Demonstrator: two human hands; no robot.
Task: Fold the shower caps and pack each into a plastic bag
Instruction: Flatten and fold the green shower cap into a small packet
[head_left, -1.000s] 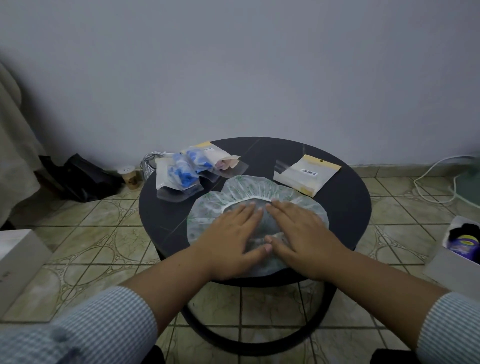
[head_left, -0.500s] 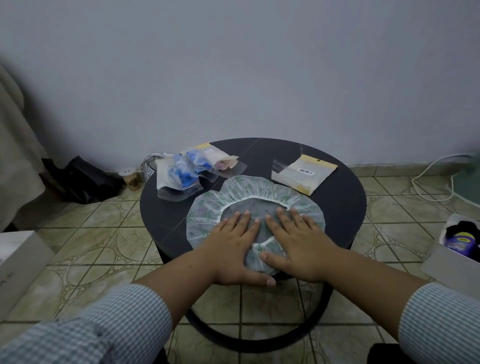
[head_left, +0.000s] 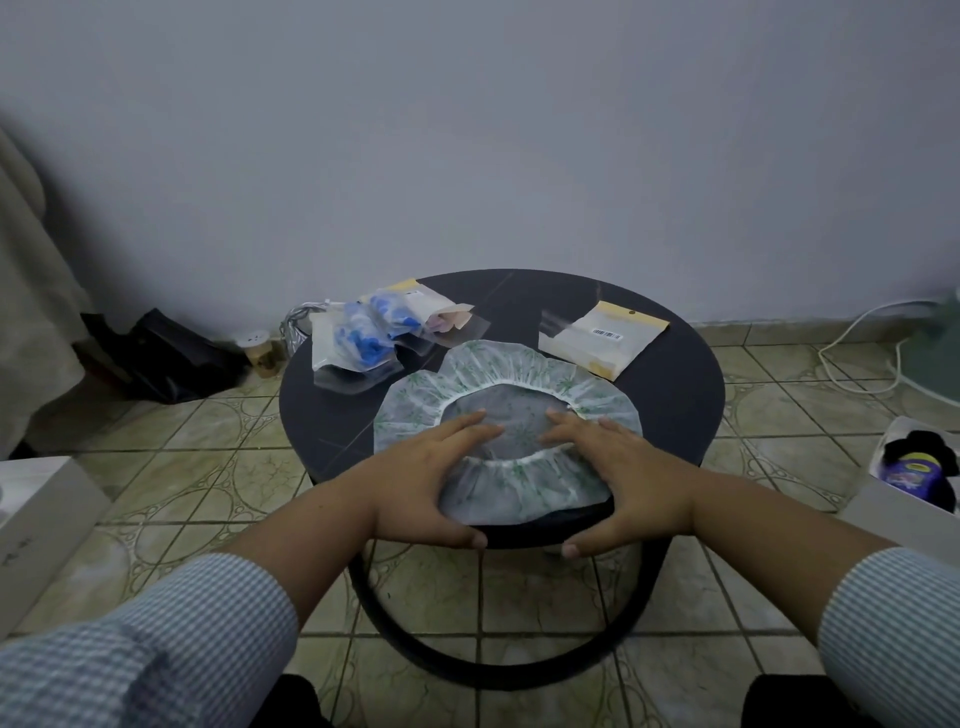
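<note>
The cap (head_left: 511, 384) lies spread flat on the counter (head_left: 675, 395), near edge. Both hands, left (head_left: 423, 478) and right (head_left: 631, 475), press on it, grip wide, fingers straight. Bags (head_left: 602, 338) lie behind it

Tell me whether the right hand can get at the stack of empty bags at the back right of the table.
Probably yes. The right hand rests flat on the shower cap, holding nothing, and the stack of empty bags lies just beyond the cap's far rim with nothing between.

sleeves (head_left: 171, 634): blue-and-white fine check shirt, pushed up both forearms
hands: bare
legs (head_left: 291, 701): dark trousers
</note>
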